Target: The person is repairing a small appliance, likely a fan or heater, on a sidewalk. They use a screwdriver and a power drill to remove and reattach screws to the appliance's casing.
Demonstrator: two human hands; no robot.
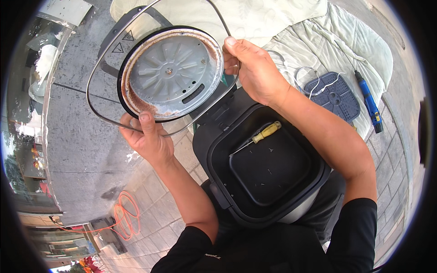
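Note:
A thin grey ring [94,105], its material hard to tell, surrounds a round metal plate [166,68] with rusty rim and dark edging on the open lid [114,45] of a black appliance. My left hand [152,141] is closed on the ring's near-left side, thumb by the plate's rim. My right hand [257,68] pinches the ring's right side, thumb up, close to the plate. Between my arms sits the appliance's rounded-square black cavity [273,170]. A screwdriver with a yellow handle [267,132] lies inside, among small specks.
A pale quilt [291,27] covers the ground ahead. On its right lie a blue power screwdriver [369,101], a perforated grey-blue square tray [340,102] and a thin wire loop with white leads [314,86]. An orange cord [124,216] coils on the paving at left.

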